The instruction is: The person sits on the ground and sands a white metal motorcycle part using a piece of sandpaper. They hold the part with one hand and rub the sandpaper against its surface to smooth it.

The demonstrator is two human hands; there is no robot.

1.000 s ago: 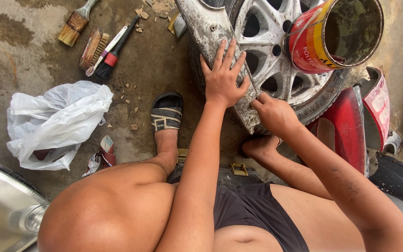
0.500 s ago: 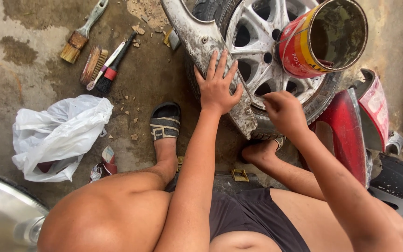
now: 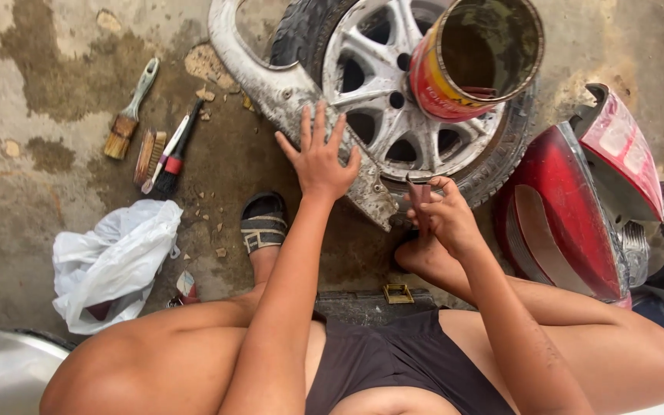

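Left hand (image 3: 318,163), fingers spread, lies flat on a grey, scuffed and dirt-caked plastic panel (image 3: 286,96). Panel's long axis runs diagonally, upper left to lower right, across the near edge of a silver spoked wheel (image 3: 393,123) lying on the concrete floor (image 3: 40,92). Right hand (image 3: 441,215) is curled, pinching a thin dark tool (image 3: 416,192) just beside the panel's lower end; the tool's kind cannot be told
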